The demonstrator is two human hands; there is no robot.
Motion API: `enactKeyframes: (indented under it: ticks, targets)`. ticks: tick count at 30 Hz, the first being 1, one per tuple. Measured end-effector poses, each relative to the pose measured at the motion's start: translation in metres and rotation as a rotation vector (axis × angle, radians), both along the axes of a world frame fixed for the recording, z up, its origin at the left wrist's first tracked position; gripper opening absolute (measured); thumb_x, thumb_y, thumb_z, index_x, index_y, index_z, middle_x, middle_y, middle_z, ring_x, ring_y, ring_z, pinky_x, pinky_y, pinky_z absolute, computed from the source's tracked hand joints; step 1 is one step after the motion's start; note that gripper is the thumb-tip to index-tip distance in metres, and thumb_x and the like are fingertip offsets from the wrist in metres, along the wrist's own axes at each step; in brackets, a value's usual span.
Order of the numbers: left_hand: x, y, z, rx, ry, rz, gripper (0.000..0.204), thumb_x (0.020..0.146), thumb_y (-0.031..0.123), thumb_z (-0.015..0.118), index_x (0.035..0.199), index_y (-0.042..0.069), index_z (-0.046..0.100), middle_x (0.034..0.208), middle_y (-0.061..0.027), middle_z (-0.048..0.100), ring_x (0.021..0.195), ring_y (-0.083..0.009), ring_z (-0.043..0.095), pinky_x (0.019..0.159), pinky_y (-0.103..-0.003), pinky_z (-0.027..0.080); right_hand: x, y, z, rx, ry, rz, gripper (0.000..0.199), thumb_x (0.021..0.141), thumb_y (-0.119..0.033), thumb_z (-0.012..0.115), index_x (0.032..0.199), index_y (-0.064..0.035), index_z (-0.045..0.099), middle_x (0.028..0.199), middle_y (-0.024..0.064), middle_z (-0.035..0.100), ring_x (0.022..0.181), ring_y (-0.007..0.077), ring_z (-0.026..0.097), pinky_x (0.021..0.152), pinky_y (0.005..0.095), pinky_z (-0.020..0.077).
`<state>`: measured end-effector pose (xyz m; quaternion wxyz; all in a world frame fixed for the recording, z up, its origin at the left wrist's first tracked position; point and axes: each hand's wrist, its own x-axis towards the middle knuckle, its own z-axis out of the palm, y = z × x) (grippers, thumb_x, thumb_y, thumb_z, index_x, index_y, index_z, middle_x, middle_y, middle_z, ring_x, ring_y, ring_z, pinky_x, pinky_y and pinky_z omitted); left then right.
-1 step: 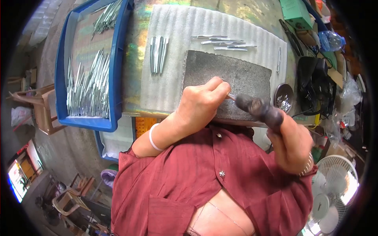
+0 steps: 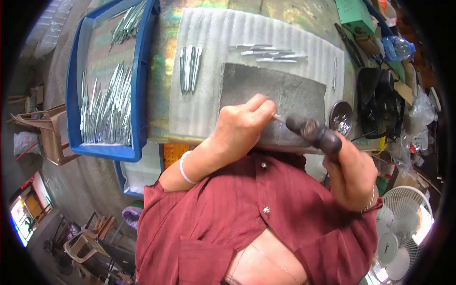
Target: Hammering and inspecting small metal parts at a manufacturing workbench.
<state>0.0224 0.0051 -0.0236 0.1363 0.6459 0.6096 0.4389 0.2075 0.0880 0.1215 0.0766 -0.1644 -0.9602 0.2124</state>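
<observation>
Head view looked down on a workbench, with the person's red shirt (image 2: 247, 223) filling the lower middle of the frame. At centre, the left hand (image 2: 244, 124) was curled tight, its fingers pinching a thin metal piece (image 2: 277, 117) whose tip poked out to the right, just above a dark grey stone slab (image 2: 275, 90). The right hand (image 2: 351, 173), at lower right, was closed round the handle of a dark hammer (image 2: 313, 132), whose head sat just beside the tip of the piece, over the slab's near edge. Whether head and piece touched could not be told.

The slab lay on a white ribbed foam mat (image 2: 209, 57). On the mat, a small bundle of similar silvery pieces (image 2: 190, 69) lay left of the slab, and a few more (image 2: 268, 53) lay above it. A blue tray (image 2: 137, 85) at upper left held many more such pieces. A small round metal dish (image 2: 341, 118) sat right of the slab, and a white fan (image 2: 403, 232) stood at lower right.
</observation>
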Motion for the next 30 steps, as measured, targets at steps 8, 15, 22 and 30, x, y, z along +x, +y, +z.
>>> enactKeyframes:
  ticks: [8,15,22,30]
  targets:
    - [0.000,0.001,-0.002,0.014,-0.008,-0.014,0.013,0.072,-0.002,0.056,0.080,0.006,0.050,0.073,-0.0085,0.051,0.058,-0.0281,0.059,0.047,-0.036,0.046,0.037,0.008,0.030,-0.448,0.221,0.063,0.039,0.074,-0.014,0.066,0.106,0.0070,0.059,0.067,0.0145,0.061,0.055,0.0257,0.059,0.051,0.0327,0.0440]
    - [-0.007,0.005,-0.001,-0.028,-0.174,-0.029,0.011,0.078,-0.005,0.057,0.084,0.004,0.057,0.074,-0.0089,0.058,0.061,-0.0201,0.062,0.051,-0.028,0.049,0.022,-0.011,0.003,0.090,0.091,-0.268,0.038,0.069,0.009,0.063,0.107,0.0074,0.059,0.078,0.0124,0.064,0.057,0.0180,0.059,0.054,0.0275,0.0474]
    - [-0.028,-0.011,0.033,-0.266,-1.551,-0.142,0.013,0.092,0.013,0.054,0.091,0.000,0.056,0.089,-0.0128,0.064,0.065,-0.0155,0.065,0.058,-0.024,0.055,0.015,0.009,-0.052,-0.224,0.088,-0.418,0.037,0.082,0.004,0.056,0.119,0.0030,0.052,0.098,0.0182,0.061,0.084,0.0272,0.063,0.074,0.0296,0.0474]
    - [-0.031,-0.004,0.033,-0.259,-1.791,-0.236,0.016,0.094,0.017,0.051,0.095,0.001,0.055,0.090,-0.0143,0.063,0.061,-0.0133,0.064,0.055,-0.022,0.056,0.007,0.017,-0.115,-0.069,0.040,-0.498,0.047,0.080,0.002,0.055,0.125,-0.0065,0.046,0.100,0.0166,0.055,0.087,0.0360,0.059,0.073,0.0394,0.0480]
